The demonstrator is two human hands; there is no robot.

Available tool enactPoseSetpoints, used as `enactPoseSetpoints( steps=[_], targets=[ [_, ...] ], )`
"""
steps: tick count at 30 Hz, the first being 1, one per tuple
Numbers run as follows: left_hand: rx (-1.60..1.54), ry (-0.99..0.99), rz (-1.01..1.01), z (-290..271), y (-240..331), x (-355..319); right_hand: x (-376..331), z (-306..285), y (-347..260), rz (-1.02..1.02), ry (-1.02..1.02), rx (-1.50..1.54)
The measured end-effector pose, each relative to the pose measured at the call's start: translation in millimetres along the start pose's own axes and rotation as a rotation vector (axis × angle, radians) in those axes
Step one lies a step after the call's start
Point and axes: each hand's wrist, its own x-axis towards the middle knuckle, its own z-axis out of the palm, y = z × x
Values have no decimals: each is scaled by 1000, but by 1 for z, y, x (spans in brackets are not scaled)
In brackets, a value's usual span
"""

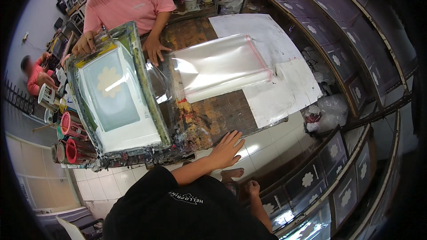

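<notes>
In the head view, the left hand point(226, 152) rests on the edge of the desk point(226, 110), its fingers slightly spread. The plastic sheets point(218, 67) lie ahead, apart from these fingers. The right hand point(253, 189) hangs low; its fingers' state I cannot tell.

The top edge crops the head of a co-worker point(129, 3) in pink, while a framed screen point(116, 109) hides part of the desk point(224, 114). At far left, a seated person point(34, 81) appears blurred. Racks point(331, 33) at right run into the dark rim; whether the wearer's right hand point(253, 188) holds anything is too small to tell.
</notes>
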Motion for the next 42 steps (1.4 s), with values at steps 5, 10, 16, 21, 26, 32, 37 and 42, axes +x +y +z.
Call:
enactPoseSetpoints(
  steps=[5,10,16,21,26,32,37,42],
  targets=[
    [-85,-68,12,-9,-15,-41,-45,20,-58,122,-81,-52],
    [-244,25,-10,-41,-15,-40,-86,35,-84,72,-110,-174],
    [61,433,21,-100,-11,-6,-81,27,-49,56,-88,-116],
    [579,441,-122,-121,-36,51,-75,14,-10,-49,52,-43],
    [727,176,-178,-88,-97,96,-98,22,-5,74,109,34],
    [611,276,82,-71,-69,96,-139,30,-74,129,61,592],
    [479,169,328,-45,14,56,-145,-4,-254,-159,-206,1061],
    [342,-8,525,-15,77,12,-135,-47,-344,-364,-521,1068]
  ],
)
